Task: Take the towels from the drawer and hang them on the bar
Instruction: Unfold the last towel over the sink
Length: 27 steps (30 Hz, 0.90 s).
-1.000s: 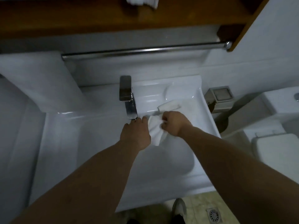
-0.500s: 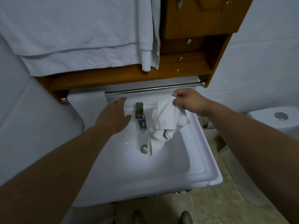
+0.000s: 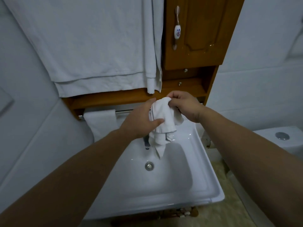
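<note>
1. At the left, one folded towel hangs already on the bar, under the wooden shelf.
2. My left hand was open and apart half a second ago; now it has come to the small towel, thumb pressed on its front, the other fingers hidden behind.
3. My right hand still pinches the top edge, now higher, just in front of the bar.
4. The towel hangs crumpled over the sink, so I judge I must spread it before hanging.
</note>
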Available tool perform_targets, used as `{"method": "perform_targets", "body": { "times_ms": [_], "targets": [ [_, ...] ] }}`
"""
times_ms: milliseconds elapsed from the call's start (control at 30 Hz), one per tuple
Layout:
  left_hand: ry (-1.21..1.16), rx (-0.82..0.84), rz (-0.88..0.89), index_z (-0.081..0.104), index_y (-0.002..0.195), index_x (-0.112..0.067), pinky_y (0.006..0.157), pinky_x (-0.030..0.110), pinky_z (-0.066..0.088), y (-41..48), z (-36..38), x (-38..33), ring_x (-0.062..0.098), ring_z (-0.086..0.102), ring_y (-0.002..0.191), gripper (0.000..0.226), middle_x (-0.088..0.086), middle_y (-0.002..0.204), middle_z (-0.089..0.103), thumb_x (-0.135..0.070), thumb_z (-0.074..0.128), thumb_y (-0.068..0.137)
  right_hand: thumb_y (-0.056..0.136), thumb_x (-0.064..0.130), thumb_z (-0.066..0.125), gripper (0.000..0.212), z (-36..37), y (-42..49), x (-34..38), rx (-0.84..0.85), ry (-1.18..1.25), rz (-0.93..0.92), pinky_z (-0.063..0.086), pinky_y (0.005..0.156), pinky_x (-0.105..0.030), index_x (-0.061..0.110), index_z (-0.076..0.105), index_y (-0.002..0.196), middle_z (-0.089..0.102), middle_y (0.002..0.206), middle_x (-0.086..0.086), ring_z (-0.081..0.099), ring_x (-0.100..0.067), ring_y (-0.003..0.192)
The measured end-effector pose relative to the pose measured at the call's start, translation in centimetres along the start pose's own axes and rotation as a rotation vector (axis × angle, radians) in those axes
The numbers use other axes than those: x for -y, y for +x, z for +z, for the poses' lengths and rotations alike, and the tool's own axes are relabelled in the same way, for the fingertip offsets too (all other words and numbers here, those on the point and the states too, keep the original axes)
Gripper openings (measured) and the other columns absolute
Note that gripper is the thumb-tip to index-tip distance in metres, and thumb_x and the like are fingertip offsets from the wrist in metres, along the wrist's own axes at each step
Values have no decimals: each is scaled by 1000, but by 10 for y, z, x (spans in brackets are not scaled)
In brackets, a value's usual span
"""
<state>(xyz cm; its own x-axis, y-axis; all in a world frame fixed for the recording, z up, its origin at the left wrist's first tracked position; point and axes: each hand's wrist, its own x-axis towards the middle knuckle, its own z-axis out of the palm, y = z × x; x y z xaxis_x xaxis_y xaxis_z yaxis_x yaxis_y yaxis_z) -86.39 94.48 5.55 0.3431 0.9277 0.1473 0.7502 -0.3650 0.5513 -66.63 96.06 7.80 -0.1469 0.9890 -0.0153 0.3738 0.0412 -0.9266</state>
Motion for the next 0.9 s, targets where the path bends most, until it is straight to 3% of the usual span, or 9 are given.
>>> {"method": "perform_targets", "body": {
  "times_ms": [100, 167, 267, 400, 500, 633, 733, 833, 900],
  "targets": [
    [-148, 29, -62, 33, 148, -32, 96, 34, 47, 2, -2, -12, 16, 52, 123, 75, -7, 141, 52, -57, 65, 86, 90, 19, 60, 13, -2, -3, 8, -27, 12, -28, 50, 86, -48, 29, 67, 87, 65, 93, 1, 58, -27, 95],
    [-266, 0, -155, 33, 148, -31, 98, 39, 50, 5, -5, -19, 18, 54, 122, 77, -5, 140, 53, -56, 67, 84, 90, 18, 60, 11, -3, -4, 12, -56, 24, -37, 50, 92, -53, 26, 68, 91, 65, 96, -1, 59, -30, 98],
    [-353, -93, -233, 40, 145, -28, 95, 45, 53, 9, -11, -26, 20, 58, 117, 74, -1, 137, 58, -46, 74, 82, 93, 18, 60, 10, -1, -4, 17, -102, 12, -35, 50, 91, -50, 19, 69, 98, 66, 99, -2, 59, -25, 95],
    [-266, -170, -193, 50, 141, -28, 92, 30, 49, 11, -21, -34, 18, 58, 117, 62, -3, 136, 59, -29, 75, 85, 95, 18, 60, 11, 1, -6, 19, -122, -18, -24, 47, 79, -36, 17, 69, 100, 67, 100, -5, 58, -21, 90],
    [-173, -217, -151, 56, 137, -31, 89, 25, 46, 12, -27, -39, 17, 59, 117, 52, -3, 132, 62, -25, 73, 88, 93, 14, 61, 12, -1, -7, 22, -117, -27, -45, 51, 76, -38, 13, 69, 102, 67, 102, -16, 60, -23, 86],
    [-103, -258, -102, 59, 132, -33, 88, 22, 44, 12, -31, -44, 17, 60, 112, 42, -3, 126, 66, -23, 67, 92, 92, 14, 62, 18, -4, -7, 30, -41, 34, -27, 55, 89, -54, 11, 66, 110, 67, 108, -19, 65, -39, 101],
    [-83, -263, -42, 55, 135, -39, 87, 20, 45, 10, -34, -46, 16, 62, 110, 44, -4, 123, 68, -23, 63, 94, 97, 17, 56, 26, -6, -8, 35, 34, 155, 8, 54, 94, -51, 16, 63, 122, 67, 117, -12, 64, -35, 108],
    [-56, -281, -17, 43, 145, -42, 91, 22, 46, 10, -40, -50, 16, 60, 117, 55, -1, 132, 64, -22, 60, 97, 98, 32, 55, 34, -8, -10, 38, 124, 348, 67, 51, 99, -48, 23, 62, 130, 67, 124, -10, 62, -35, 116],
    [-35, -293, -5, 38, 148, -42, 86, 18, 44, 11, -42, -52, 17, 61, 114, 58, 0, 133, 63, -21, 59, 98, 98, 41, 54, 39, -7, -10, 42, 188, 391, 87, 51, 99, -46, 20, 65, 129, 69, 124, -11, 64, -34, 115]
  ]
}}
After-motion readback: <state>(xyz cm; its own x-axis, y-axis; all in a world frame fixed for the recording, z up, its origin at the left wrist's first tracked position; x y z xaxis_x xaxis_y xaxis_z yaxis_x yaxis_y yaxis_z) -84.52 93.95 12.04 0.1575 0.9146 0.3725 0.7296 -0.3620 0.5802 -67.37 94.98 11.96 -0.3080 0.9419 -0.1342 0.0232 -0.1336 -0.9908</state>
